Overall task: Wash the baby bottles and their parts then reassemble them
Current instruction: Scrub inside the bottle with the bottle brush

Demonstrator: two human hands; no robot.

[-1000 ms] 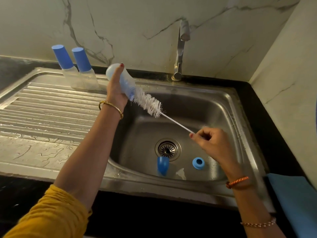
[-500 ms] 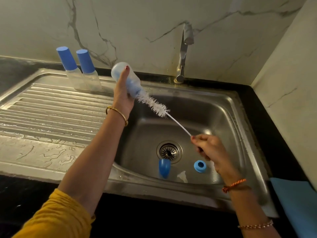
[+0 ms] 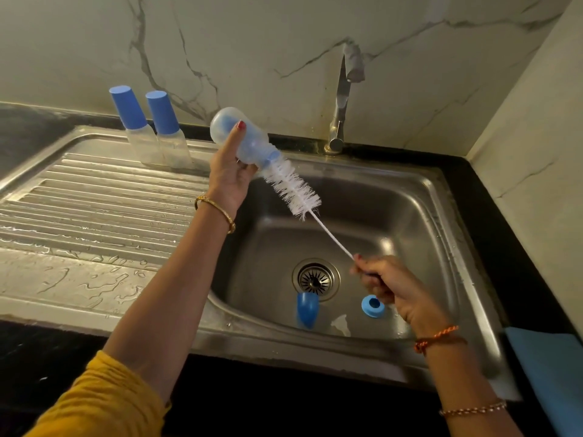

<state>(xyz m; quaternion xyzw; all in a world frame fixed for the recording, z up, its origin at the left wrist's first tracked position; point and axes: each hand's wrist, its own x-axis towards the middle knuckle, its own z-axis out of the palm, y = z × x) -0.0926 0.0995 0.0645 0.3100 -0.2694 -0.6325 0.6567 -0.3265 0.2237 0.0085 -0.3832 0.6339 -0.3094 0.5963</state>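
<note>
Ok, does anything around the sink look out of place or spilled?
Nothing damaged. A blue cap, a blue collar ring and a clear teat lie loose in the sink basin near the drain, and water is puddled on the drainboard. That fits mid-wash.

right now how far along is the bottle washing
Looks done: two capped bottles stand on the drainboard. In hand: the left hand holds an open bottle with the brush in its neck; the right hand grips the handle. Left: blue cap, ring and clear teat lie in the basin.
</note>
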